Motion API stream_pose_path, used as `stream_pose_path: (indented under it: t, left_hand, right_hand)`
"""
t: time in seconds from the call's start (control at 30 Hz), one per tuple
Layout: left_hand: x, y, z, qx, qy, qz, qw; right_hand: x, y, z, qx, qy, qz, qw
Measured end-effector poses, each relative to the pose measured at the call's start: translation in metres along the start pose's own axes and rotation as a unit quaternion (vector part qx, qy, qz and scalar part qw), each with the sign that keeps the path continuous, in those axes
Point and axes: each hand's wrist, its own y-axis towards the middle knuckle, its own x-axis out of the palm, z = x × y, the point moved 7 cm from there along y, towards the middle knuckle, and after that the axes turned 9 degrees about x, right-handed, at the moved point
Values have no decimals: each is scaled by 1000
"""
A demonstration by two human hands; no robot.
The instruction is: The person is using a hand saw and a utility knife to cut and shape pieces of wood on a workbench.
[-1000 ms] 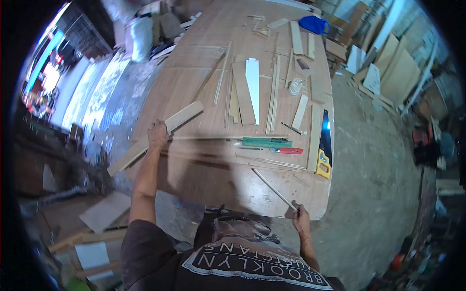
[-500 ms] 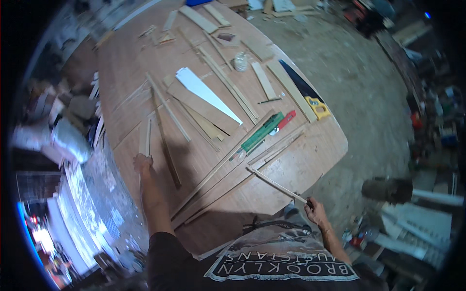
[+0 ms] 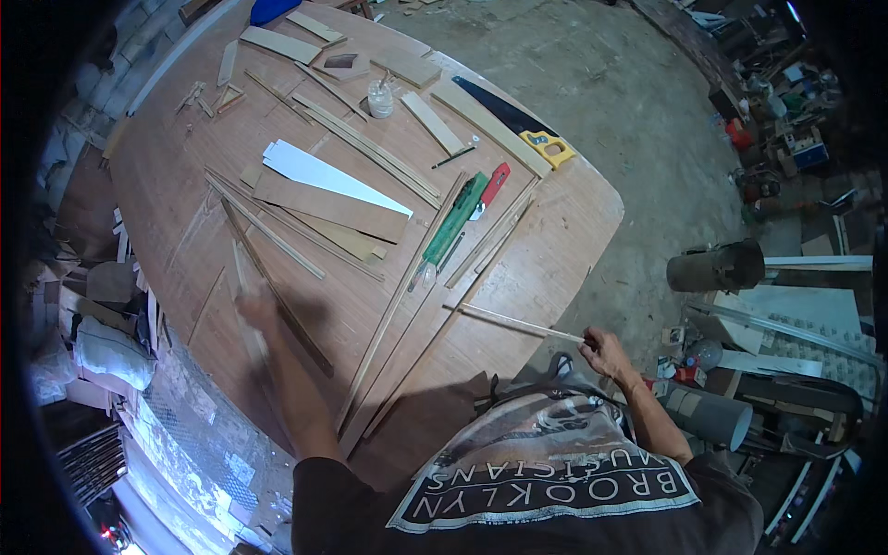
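Observation:
My left hand (image 3: 259, 310), blurred, is over a pale wooden board (image 3: 239, 268) on the left of the table; its grip is unclear. My right hand (image 3: 603, 353) is closed on the end of a thin pale stick (image 3: 518, 324), which reaches across the table's front right part. Long strips (image 3: 393, 310) lie between my hands, beside a green tool (image 3: 453, 222), a red cutter (image 3: 495, 185) and a pencil-like rod (image 3: 453, 159). A yellow-handled saw (image 3: 546, 146), a glass jar (image 3: 379, 102), a white panel (image 3: 333, 180) and several wooden pieces lie farther back.
The wooden tabletop (image 3: 166, 213) has a rounded right corner. Concrete floor (image 3: 601, 92) lies beyond it. At the right are cylinders (image 3: 712, 416), boards (image 3: 795, 305) and clutter; at the left, plastic-wrapped bundles (image 3: 111, 351) and a block wall (image 3: 92, 92).
The view has turned, so the table appears rotated. My left hand and its board have swung across the table's left part, now smeared by motion. My right hand still holds the stick.

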Motion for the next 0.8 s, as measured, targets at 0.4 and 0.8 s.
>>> stream_pose_path:
  t: [0.4,0.8]
  left_hand:
    - [-66,-313,351,376,-412,-235,796]
    - [3,-400,348,161,-315,-510,784]
  right_hand:
    - [-31,52,37,-23,-83,-44,995]
    - [-72,238,-14,-239,-208,-164,934]
